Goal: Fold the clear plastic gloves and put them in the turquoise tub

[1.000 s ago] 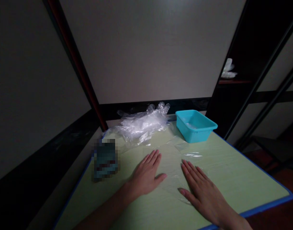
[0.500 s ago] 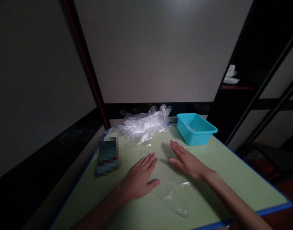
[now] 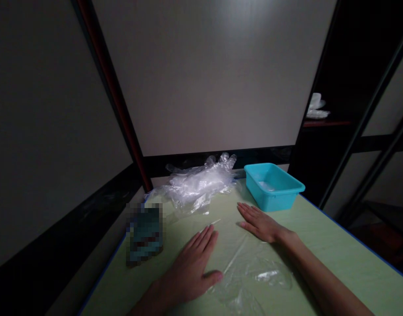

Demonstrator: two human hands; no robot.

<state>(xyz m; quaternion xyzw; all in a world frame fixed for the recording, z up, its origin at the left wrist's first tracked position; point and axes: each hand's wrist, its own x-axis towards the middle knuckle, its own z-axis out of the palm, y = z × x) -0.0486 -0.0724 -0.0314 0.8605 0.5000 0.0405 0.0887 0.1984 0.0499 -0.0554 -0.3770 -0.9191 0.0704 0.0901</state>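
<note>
A clear plastic glove [image 3: 241, 267] lies spread on the pale green tabletop, thin and hard to outline. My left hand [image 3: 196, 263] rests flat at its left edge, fingers stretched forward and thumb apart. On the other side my right hand [image 3: 259, 221] lies palm down near its upper right part, fingers extended. Neither hand grips anything. Farther back sits a loose pile of clear disposable gloves [image 3: 201, 182], with some fingers sticking up. Beyond my right hand stands a turquoise plastic basin [image 3: 275, 199] with something whitish and see-through inside.
A blurred-out greenish object [image 3: 145, 235] stands at the table's left side. The green table [image 3: 333, 259] has blue edging and meets pale panels [image 3: 214, 79] at the back. White items [image 3: 316, 107] lie on a dark shelf at right.
My right hand has come down flat onto the table, and the glove is spread farther to the right. My left hand stays flat. The view has tilted up slightly.
</note>
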